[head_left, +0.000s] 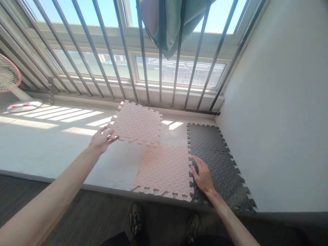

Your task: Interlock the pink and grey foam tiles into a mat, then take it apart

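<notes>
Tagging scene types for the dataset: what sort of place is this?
Probably a home window bay: raised white ledge under a barred window, floor fan at left, a pink foam tile in the left hand, a grey foam tile under the right hand.

The fan (9, 77) is cut off by the left edge, the cloth (171, 27) by the top. The right hand (203, 176) hides part of the grey mat's (220, 164) left edge, near the ledge's (51, 147) front.

A: What's lying on the white ledge (38, 147)?
B: A pink tile (164, 171), flat, just beside the fingers (196, 166) of the right hand (204, 177); grey tiles (215, 143) under them; a fan base (24, 106) far left of the left hand (101, 140).
</notes>
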`<state>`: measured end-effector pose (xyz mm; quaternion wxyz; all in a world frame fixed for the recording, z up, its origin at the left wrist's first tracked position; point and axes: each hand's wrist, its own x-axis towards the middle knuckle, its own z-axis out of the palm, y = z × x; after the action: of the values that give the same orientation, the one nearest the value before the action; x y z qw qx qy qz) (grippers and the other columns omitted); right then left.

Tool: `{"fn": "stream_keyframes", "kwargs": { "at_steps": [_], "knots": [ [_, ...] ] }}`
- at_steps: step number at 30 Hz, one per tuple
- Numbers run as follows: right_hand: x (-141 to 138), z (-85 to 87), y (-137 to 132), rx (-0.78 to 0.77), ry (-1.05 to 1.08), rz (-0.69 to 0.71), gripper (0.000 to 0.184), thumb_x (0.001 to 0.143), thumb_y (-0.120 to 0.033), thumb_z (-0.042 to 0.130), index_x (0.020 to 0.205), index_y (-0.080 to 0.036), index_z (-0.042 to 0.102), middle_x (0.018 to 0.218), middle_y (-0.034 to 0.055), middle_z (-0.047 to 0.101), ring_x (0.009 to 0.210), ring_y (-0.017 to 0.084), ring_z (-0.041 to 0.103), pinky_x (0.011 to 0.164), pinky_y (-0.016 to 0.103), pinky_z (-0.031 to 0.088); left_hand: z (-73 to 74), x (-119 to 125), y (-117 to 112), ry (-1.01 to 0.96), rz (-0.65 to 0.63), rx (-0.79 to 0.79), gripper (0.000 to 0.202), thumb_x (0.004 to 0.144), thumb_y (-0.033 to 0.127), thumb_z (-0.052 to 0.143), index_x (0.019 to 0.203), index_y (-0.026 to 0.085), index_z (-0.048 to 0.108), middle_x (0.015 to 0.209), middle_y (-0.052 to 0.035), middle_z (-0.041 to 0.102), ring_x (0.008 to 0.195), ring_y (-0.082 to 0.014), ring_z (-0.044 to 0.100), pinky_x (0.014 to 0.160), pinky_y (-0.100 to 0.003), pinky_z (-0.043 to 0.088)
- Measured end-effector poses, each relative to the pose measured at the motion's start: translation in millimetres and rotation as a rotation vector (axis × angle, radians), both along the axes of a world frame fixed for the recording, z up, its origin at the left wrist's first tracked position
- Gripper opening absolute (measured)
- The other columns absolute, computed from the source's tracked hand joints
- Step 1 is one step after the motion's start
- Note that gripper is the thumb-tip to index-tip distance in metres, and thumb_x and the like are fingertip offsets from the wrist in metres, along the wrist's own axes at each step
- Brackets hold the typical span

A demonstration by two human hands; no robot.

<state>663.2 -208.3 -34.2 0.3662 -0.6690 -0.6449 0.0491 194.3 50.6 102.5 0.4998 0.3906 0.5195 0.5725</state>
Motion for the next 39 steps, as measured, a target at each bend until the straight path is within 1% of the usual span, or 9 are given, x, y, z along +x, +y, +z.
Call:
{"fn": "stream_keyframes", "kwargs": {
  "at_steps": [6,12,17,21,24,27,31,35,39],
  "knots": [
    [-31.4,16.6,59.7,-0.083,0.633,0.059,0.063,0.103,-0.045,0.056,0.163,-0.03,0.044,0.156,0.0136,0.06,0.118,0.023,0.075,0.103,0.045,0.063,-28.9,130.9,-19.3,-0.237,-0.067,-0.159,0.043,0.085,0.003,0.072,0.121,0.023,0.06,0.089,0.0023,0.07,0.067,-0.0104,0.068,0.077,-0.033,0.067],
    [10.0,-0.5,110.5,-0.07,0.935,-0.039,0.069,0.094,-0.051,0.064,0.157,-0.023,0.053,0.12,0.0085,0.077,0.091,0.02,0.079,0.082,0.036,0.067,-77.6,196.7,-12.7,-0.259,-0.096,-0.237,0.052,0.09,0.003,0.067,0.138,0.023,0.056,0.082,0.0043,0.067,0.063,-0.0096,0.067,0.079,-0.036,0.068],
    [40.4,-14.5,132.0,-0.139,0.79,-0.126,0.062,0.093,-0.039,0.064,0.151,-0.017,0.059,0.103,0.0062,0.081,0.076,0.018,0.078,0.076,0.033,0.066,-113.5,205.3,12.5,0.013,-0.225,-0.16,0.058,0.087,0.005,0.065,0.143,0.017,0.061,0.097,-0.0043,0.076,0.077,-0.0146,0.074,0.082,-0.035,0.066],
    [40.3,-15.4,145.3,-0.204,0.527,-0.167,0.053,0.097,-0.032,0.06,0.149,-0.022,0.062,0.105,0.0038,0.081,0.074,0.015,0.077,0.078,0.031,0.065,-133.4,196.2,31.3,0.28,-0.188,-0.074,0.06,0.082,0.012,0.071,0.141,0.013,0.066,0.111,-0.0103,0.078,0.098,-0.0215,0.076,0.098,-0.041,0.061],
    [35.7,-11.8,150.0,-0.224,0.357,-0.203,0.047,0.095,-0.026,0.064,0.141,-0.024,0.069,0.11,0.0048,0.079,0.077,0.015,0.075,0.091,0.034,0.063,-143.1,188.1,39.9,0.4,-0.156,-0.019,0.059,0.076,0.015,0.075,0.135,0.014,0.072,0.121,-0.013,0.077,0.124,-0.0304,0.068,0.118,-0.048,0.048],
    [31.3,-7.2,144.5,-0.21,0.286,-0.224,0.045,0.093,-0.022,0.065,0.137,-0.022,0.072,0.126,0.0106,0.07,0.082,0.015,0.073,0.102,0.037,0.059,-153.9,181.0,42.2,0.698,-0.184,0.158,0.054,0.077,0.022,0.074,0.131,0.018,0.075,0.133,-0.0147,0.072,0.143,-0.0359,0.055,0.128,-0.054,0.037],
    [23.0,-2.4,127.0,-0.173,0.07,-0.198,0.044,0.095,-0.026,0.067,0.138,-0.023,0.069,0.129,0.0104,0.063,0.097,0.019,0.071,0.101,0.036,0.057,-169.8,173.3,34.7,0.952,-0.309,0.358,0.053,0.083,0.039,0.08,0.133,0.022,0.075,0.144,-0.0175,0.061,0.148,-0.0381,0.05,0.126,-0.055,0.039],
    [14.8,2.5,120.9,-0.187,-0.071,-0.187,0.043,0.095,-0.033,0.072,0.136,-0.024,0.068,0.128,0.0091,0.064,0.115,0.025,0.066,0.096,0.035,0.056,-177.2,173.5,25.1,0.966,-0.326,0.428,0.053,0.083,0.044,0.086,0.13,0.021,0.077,0.148,-0.0187,0.054,0.147,-0.0372,0.052,0.125,-0.053,0.042],
    [15.9,10.5,130.5,-0.239,-0.137,-0.213,0.036,0.097,-0.027,0.07,0.133,-0.023,0.07,0.126,0.0099,0.066,0.117,0.025,0.065,0.097,0.034,0.054,-177.0,183.6,22.4,0.97,-0.292,0.438,0.049,0.085,0.043,0.087,0.128,0.022,0.078,0.146,-0.0179,0.054,0.145,-0.0365,0.054,0.126,-0.053,0.043]
  ]
}}
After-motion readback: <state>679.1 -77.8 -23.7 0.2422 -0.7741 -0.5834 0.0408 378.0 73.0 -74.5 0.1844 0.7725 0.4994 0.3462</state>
